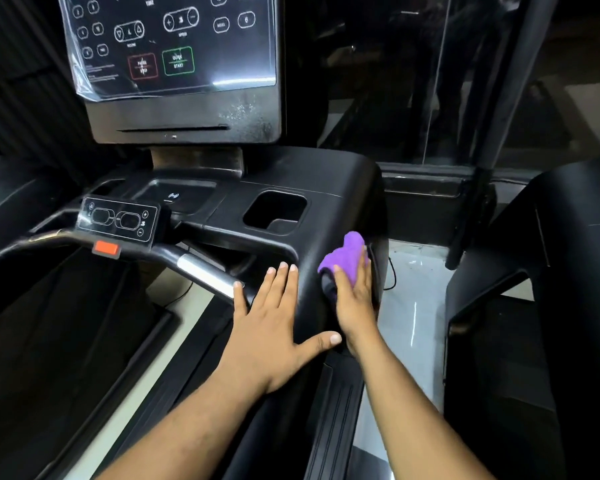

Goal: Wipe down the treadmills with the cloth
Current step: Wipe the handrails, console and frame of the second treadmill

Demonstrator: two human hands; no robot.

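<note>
You stand in a dim room where a pale, glossy floor (409, 306) shows beside the machines and throws back streaks of white light. Ahead and to your right, a dark glass partition (447, 81) in a black frame (520, 64) closes off the space, its panes holding faint reflections, with a low dark ledge (426, 188) along its foot. To your left the wall (21, 81) is black and ribbed in slanted lines, a thin black cable (392, 275) trails across the floor near the partition, and little light reaches anything but the floor.
</note>
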